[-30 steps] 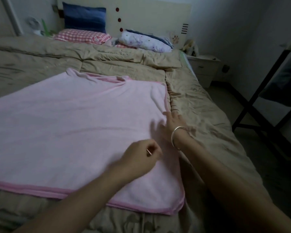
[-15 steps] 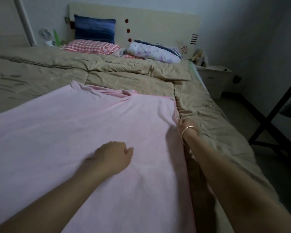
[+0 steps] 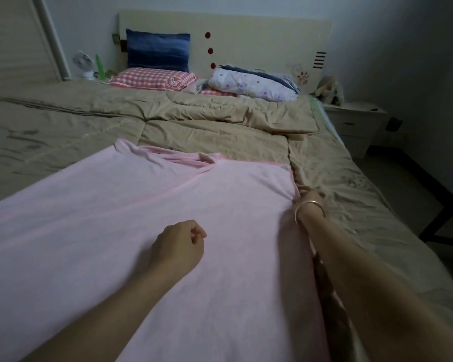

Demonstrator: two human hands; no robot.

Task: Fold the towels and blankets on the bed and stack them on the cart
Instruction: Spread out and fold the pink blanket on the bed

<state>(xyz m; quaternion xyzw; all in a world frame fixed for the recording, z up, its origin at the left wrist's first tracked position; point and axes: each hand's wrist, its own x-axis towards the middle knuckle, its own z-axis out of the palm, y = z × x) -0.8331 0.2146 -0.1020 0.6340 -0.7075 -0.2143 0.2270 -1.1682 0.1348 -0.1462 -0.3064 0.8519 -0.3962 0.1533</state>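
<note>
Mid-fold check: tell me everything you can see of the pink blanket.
The pink blanket is a soft, fleecy-looking sheet with a darker pink hem, spread mostly flat over the tan quilt. Its far edge is bunched and rolled over near the middle; its near part runs out of frame. The right hand grips its right edge near the far corner, drawing creases toward the grip. The left hand rests curled on its middle; whether it pinches fabric is unclear.

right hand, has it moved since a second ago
Yes. The right hand slid along the right edge of the pink blanket, toward its far corner.
</note>
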